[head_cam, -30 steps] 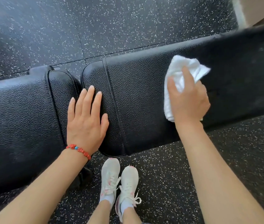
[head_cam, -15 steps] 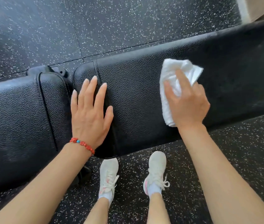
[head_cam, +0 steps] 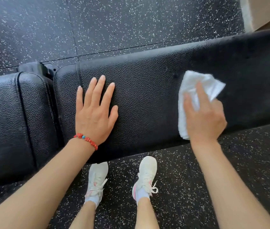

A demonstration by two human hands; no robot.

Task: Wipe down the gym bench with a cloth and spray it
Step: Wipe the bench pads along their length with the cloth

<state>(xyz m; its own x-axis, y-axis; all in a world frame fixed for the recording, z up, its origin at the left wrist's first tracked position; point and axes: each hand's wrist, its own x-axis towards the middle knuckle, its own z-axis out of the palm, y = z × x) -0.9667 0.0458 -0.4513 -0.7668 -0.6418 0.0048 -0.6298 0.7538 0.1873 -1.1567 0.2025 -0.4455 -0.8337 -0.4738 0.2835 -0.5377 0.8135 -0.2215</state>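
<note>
Cloth [head_cam: 195,90], white and bunched, lies on the black padded worktop [head_cam: 147,96] under the right hand [head_cam: 203,119], whose fingers curl onto it to press and wipe, while the left hand [head_cam: 94,116] rests flat, fingers spread, likely for support.

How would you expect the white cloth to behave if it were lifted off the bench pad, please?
The white cloth is bunched and creased under the right hand, so it is probably floppy and would droop. It looks thin and likely light. Pushed on the grained bench pad, it would probably crumple rather than slide stiffly.
</note>
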